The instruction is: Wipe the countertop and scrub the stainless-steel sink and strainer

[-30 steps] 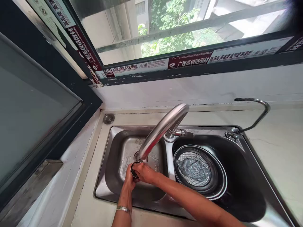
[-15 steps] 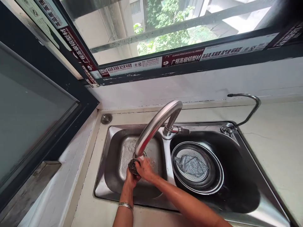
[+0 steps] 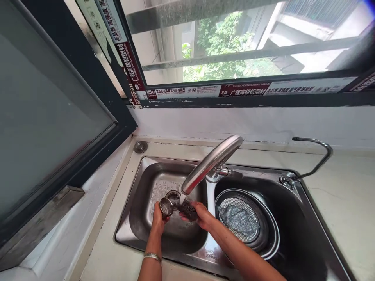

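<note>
My left hand (image 3: 160, 214) is closed round a small round metal sink strainer (image 3: 166, 207), its open side tilted up towards me, over the left basin (image 3: 140, 212). In my right hand (image 3: 200, 214) is a dark steel wool scrubber (image 3: 188, 210), right under the faucet (image 3: 212, 166). Water (image 3: 182, 198) runs from the spout onto the scrubber. Behind the strainer, the round drain (image 3: 172, 196) shows in the basin floor, partly covered by my hands and what they hold.
A round pan (image 3: 277, 234) with a perforated metal strainer (image 3: 231, 203) and grey mesh cloth (image 3: 240, 219) sits in the right basin (image 3: 304, 238). A thin curved tap (image 3: 322, 154) rises at the back right. The opened window sash (image 3: 96, 156) juts in on the left.
The scrubber and strainer were together under the spout; now they are apart. My right hand has moved right with the scrubber, and the strainer's inside shows. The view has shifted.
</note>
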`<state>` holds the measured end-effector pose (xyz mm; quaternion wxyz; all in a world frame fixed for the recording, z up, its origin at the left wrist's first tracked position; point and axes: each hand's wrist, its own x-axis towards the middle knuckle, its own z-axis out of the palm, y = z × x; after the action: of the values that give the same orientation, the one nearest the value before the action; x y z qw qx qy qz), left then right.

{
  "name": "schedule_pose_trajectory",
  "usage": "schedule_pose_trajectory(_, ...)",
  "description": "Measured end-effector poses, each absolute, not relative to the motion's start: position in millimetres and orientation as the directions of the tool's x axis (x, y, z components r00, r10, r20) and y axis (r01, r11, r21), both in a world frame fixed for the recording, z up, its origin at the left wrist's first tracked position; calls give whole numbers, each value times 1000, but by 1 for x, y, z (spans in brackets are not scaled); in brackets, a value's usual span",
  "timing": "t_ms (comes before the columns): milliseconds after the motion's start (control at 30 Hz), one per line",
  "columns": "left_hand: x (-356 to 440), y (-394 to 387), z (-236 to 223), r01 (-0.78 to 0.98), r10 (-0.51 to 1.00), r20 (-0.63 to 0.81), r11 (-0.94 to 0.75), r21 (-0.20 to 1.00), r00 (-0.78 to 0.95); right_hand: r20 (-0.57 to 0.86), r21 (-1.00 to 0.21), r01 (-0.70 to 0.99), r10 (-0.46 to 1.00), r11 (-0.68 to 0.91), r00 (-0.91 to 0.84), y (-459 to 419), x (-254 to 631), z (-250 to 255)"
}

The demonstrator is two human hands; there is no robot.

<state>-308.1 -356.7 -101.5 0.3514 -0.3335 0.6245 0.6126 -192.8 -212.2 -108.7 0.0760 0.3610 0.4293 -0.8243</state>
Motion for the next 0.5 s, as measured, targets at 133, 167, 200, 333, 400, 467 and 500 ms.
schedule_pose_trajectory(133, -305, -353, -96, -846, 11, -849, 77, 527, -528, -669, -544, 397, 96, -739, -737, -204, -191, -105)
schedule_pose_trajectory(167, -304, -352, -95, -846, 13, -849, 85, 527, -528, -668, -529, 385, 92, -756, -738, -202, -192, -104)
schedule_pose_trajectory(200, -304, -352, -94, -845, 15, -849, 90, 528, -529, -669, -517, 376, 90, -769, -738, -199, -192, -102)
schedule_pose_trajectory(333, -305, -352, -94, -841, 22, -845, 79, 535, -535, -678, -489, 359, 87, -795, -730, -193, -196, -99)
schedule_pose_trajectory(400, -306, -353, -95, -842, 23, -844, 58, 536, -536, -683, -491, 354, 99, -796, -724, -192, -198, -98)
schedule_pose_trajectory(467, -308, -354, -96, -844, 20, -845, 28, 535, -535, -689, -503, 352, 121, -789, -715, -192, -200, -99)
schedule_pose_trajectory(500, -309, -354, -97, -845, 18, -845, 9, 535, -535, -693, -513, 356, 132, -781, -708, -192, -201, -100)
